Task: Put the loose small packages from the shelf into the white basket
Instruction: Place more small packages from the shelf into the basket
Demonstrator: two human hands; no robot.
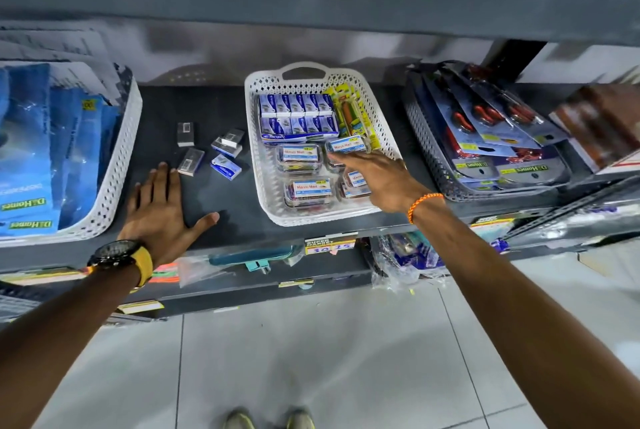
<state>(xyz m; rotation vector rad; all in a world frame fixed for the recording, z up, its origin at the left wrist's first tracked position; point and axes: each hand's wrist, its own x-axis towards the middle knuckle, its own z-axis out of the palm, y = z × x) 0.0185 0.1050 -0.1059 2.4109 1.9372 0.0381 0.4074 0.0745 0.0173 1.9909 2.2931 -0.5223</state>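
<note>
White perforated plastic basket w/ cut-out handle (254, 137) mid-shelf on dark grey metal shelf board (221, 206); landmark for all below.

Inside basket: rows of small blue-and-white cardboard boxes (298, 115) packed along back, yellow carded pack w/ orange tool (351, 115) at back right, clear lidded tubs w/ white-and-blue labels (300, 156) filling front. Little spare room, so new pieces prob. have to go on top.

Left of basket, on bare shelf: five or so loose small packages (221, 151), same blue-white type, some lying silver side up. One (185, 134) farthest from basket, one (190, 160) nearer shelf front, three clustered just beside basket's left wall. All still outside, none touching basket. Scattered, not stacked; need gathering one by one or in a pinch.

Left hand (161, 206) w/ black watch on yellow strap, flat on shelf left of basket, palm down, fingers spread, holding nothing; fingertips just short of nearest loose package. Looks like bracing or about to sweep.

Right hand (377, 179) w/ orange braided wristband, over basket's front right, fingers extended onto a labelled tub (347, 145) lying tilted atop others. Touching or nudging; closed hold vs. just pressing: can't tell. Prob. shifting tub to clear space.

Task barely begun, judging by lie of packages.
</note>
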